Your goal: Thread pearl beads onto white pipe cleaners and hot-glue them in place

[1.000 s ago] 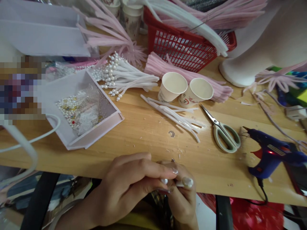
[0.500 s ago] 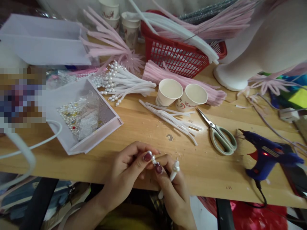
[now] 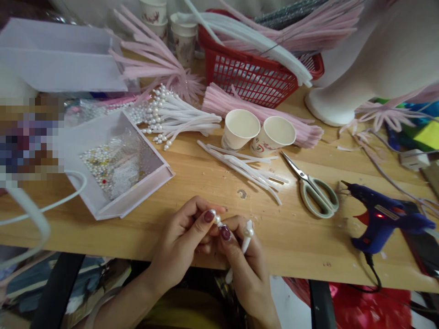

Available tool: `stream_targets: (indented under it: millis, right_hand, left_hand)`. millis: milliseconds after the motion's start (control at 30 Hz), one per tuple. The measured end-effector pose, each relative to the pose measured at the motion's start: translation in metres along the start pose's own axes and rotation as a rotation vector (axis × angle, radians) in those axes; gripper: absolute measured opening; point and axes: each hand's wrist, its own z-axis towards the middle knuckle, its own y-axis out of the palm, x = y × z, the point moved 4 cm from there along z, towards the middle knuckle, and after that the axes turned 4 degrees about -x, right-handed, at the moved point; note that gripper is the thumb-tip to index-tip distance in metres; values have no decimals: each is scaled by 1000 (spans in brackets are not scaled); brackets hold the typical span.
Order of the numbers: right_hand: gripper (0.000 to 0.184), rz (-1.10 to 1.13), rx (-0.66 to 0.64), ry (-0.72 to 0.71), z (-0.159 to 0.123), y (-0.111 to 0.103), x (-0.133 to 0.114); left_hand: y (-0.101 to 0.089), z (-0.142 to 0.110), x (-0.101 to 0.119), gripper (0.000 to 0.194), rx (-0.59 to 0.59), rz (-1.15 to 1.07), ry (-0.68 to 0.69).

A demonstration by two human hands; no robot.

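left hand [image 3: 176,253]: you pinch the pearls [image 3: 217,220].
right hand [image 3: 252,283]: you grip beside them, holding a white stem [image 3: 244,246].
pearls: between your thumbs, over the table [image 3: 192,176].
handling: light, even pressure advised; slip possible.

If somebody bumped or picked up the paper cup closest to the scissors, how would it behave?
The paper cup looks thin-walled, so it's probably light and might dent under a firm squeeze. Its rim is wider than its base, so a push near the top could tip it.
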Motion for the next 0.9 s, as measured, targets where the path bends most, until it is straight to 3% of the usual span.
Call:
stream_targets:
  millis: [133, 233, 367, 600, 900]
  right_hand:
    - [28, -6, 12, 24, 3, -1, -1]
    - [16, -51, 11, 55, 3, -1, 0]
    - [21, -49, 13, 79, 0, -3, 7]
    - [27, 59, -14, 37, 0, 4, 5]
    - [30, 14, -113, 27, 2, 2, 2]
  left_hand:
    - [0, 1, 4, 35, 23, 35, 28]
    - [-3, 3, 16, 33, 115, 81, 134]
    - [-7, 6, 29, 31, 194, -12, 236]
    - [-5, 3, 20, 35, 141, 18, 146]
    - [-2, 0, 9, 46, 109, -104, -99]
